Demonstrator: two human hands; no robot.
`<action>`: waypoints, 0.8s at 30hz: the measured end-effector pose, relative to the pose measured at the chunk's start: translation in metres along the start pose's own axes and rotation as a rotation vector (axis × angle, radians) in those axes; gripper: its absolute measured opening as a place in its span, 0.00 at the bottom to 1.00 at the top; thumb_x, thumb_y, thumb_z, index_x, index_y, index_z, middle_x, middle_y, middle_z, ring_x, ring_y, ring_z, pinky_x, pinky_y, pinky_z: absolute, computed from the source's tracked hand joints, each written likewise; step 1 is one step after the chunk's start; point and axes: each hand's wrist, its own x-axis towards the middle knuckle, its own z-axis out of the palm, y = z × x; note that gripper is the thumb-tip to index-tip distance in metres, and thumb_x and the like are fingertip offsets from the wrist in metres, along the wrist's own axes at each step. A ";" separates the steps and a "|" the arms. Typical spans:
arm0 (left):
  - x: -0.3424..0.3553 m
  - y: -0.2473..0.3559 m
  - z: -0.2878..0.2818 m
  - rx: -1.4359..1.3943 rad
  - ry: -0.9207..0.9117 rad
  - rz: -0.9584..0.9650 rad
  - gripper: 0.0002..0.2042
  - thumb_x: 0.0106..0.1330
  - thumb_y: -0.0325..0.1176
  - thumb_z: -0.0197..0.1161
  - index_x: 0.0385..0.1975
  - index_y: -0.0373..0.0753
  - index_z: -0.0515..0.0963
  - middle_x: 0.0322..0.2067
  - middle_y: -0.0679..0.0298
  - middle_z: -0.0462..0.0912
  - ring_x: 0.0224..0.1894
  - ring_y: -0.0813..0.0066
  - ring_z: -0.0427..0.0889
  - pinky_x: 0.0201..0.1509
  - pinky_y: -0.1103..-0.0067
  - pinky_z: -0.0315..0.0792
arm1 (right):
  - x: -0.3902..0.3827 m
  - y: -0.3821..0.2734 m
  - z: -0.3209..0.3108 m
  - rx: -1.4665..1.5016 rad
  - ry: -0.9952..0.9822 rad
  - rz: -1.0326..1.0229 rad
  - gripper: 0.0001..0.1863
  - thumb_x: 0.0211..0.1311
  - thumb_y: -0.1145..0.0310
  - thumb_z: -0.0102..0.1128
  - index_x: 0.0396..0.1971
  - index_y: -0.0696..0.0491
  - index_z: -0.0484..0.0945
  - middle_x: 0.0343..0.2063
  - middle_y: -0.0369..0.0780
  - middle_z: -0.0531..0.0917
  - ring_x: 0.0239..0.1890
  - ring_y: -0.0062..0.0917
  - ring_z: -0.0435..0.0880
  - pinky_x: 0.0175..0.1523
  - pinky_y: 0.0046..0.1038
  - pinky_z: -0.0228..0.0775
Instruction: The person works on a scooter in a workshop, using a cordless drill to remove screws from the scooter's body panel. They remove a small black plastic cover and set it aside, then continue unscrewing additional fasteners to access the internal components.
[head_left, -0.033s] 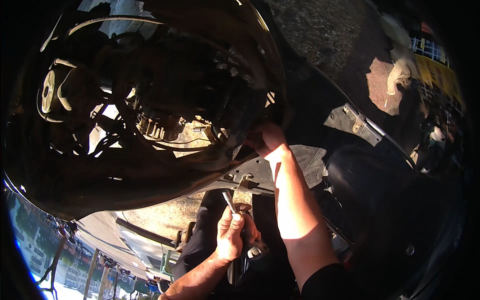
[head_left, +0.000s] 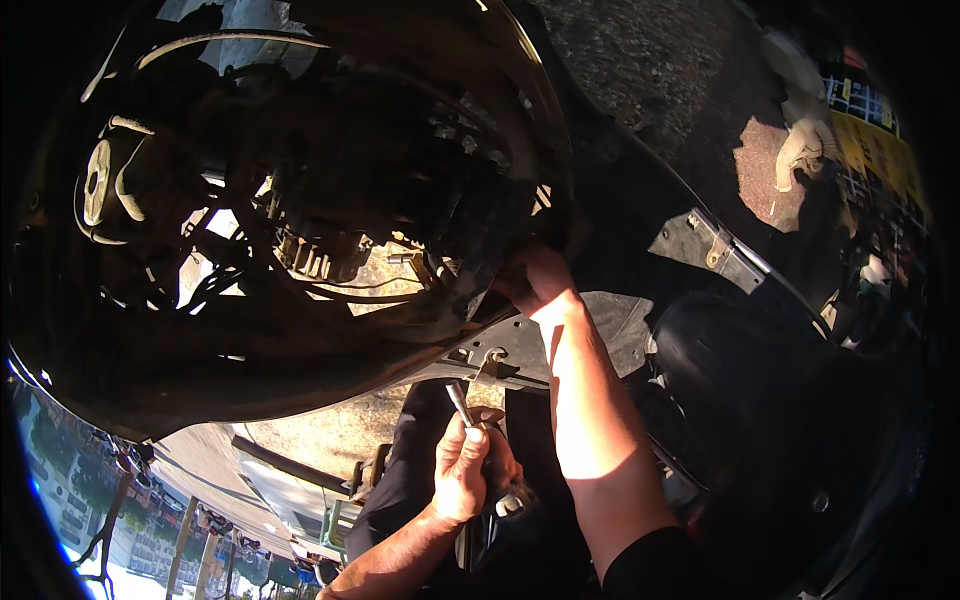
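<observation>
So the biggest thing here by far is the glossy dark shell (head_left: 300,380), a big smooth curve of a body panel wrapped around a shadowy cavity full of hoses and grubby machine parts. Next down, a dull black panel (head_left: 780,385) takes up the right side, way less shiny, looks kinda like moulded plastic. The rough, speckled ground (head_left: 630,50) shows past the top of it. There's also a flat grey plate (head_left: 622,325) with a wavy edge, right beside the forearm. The right hand (head_left: 545,280) is reaching in at the shell's edge, wrist bent and back of the hand in the light, but its fingers sink into shadow, so I can't tell how open they are or what they're touching. The left hand (head_left: 462,475) sits lower, near the bottom edge of the shell, closed up in a fist with the thumb pressed along the metal tool (head_left: 457,402). A pale, fabric-looking glove (head_left: 803,148) lies crumpled off at upper right. Smaller again is a hooked bracket (head_left: 493,360), bent metal, just above the tool. The tool itself is slim, silvery and round-ended like a socket, poking up out of the fist, tilted a bit left.
</observation>
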 end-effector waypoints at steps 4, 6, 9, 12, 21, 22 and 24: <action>0.002 0.001 0.000 -0.020 -0.003 0.005 0.14 0.75 0.43 0.47 0.53 0.43 0.67 0.17 0.60 0.69 0.14 0.73 0.67 0.25 0.71 0.71 | 0.004 0.001 0.001 -0.071 0.056 -0.017 0.12 0.65 0.74 0.44 0.46 0.60 0.72 0.38 0.47 0.81 0.37 0.36 0.84 0.38 0.34 0.83; 0.002 0.001 0.000 -0.003 -0.009 0.005 0.14 0.75 0.43 0.47 0.53 0.44 0.68 0.17 0.60 0.69 0.14 0.73 0.67 0.25 0.71 0.71 | 0.002 -0.001 0.003 -0.101 0.178 -0.009 0.12 0.65 0.74 0.45 0.45 0.59 0.73 0.37 0.46 0.80 0.36 0.34 0.84 0.38 0.33 0.83; 0.001 0.002 -0.001 0.044 0.001 -0.004 0.14 0.75 0.43 0.46 0.52 0.44 0.68 0.16 0.61 0.69 0.14 0.73 0.67 0.24 0.72 0.71 | -0.016 -0.001 0.002 -0.323 0.283 -0.158 0.10 0.66 0.72 0.48 0.44 0.59 0.74 0.34 0.43 0.81 0.33 0.29 0.83 0.37 0.31 0.83; 0.001 0.004 -0.002 0.030 0.017 -0.024 0.14 0.75 0.45 0.46 0.51 0.45 0.68 0.16 0.62 0.68 0.13 0.72 0.66 0.23 0.72 0.70 | -0.061 0.007 -0.030 -0.448 0.272 -0.437 0.12 0.65 0.73 0.55 0.46 0.60 0.74 0.35 0.43 0.81 0.31 0.26 0.83 0.36 0.29 0.81; -0.001 0.000 0.000 -0.049 0.037 -0.024 0.15 0.75 0.41 0.48 0.53 0.39 0.68 0.16 0.63 0.69 0.14 0.76 0.66 0.22 0.78 0.67 | -0.167 0.024 -0.188 -0.024 0.784 -0.247 0.07 0.65 0.69 0.55 0.40 0.53 0.74 0.26 0.36 0.77 0.24 0.23 0.79 0.27 0.26 0.73; -0.001 -0.001 0.001 -0.038 0.042 -0.026 0.15 0.75 0.41 0.48 0.53 0.39 0.68 0.16 0.63 0.69 0.14 0.76 0.66 0.22 0.78 0.67 | -0.170 0.024 -0.191 -0.111 0.874 -0.269 0.07 0.65 0.70 0.56 0.41 0.53 0.74 0.26 0.36 0.78 0.25 0.23 0.79 0.27 0.26 0.73; -0.001 -0.002 0.000 -0.045 0.035 -0.022 0.15 0.74 0.41 0.48 0.53 0.39 0.68 0.16 0.63 0.69 0.14 0.76 0.66 0.22 0.78 0.68 | -0.171 0.020 -0.180 -0.190 0.876 -0.336 0.07 0.65 0.71 0.56 0.41 0.54 0.74 0.25 0.37 0.78 0.24 0.23 0.79 0.27 0.26 0.73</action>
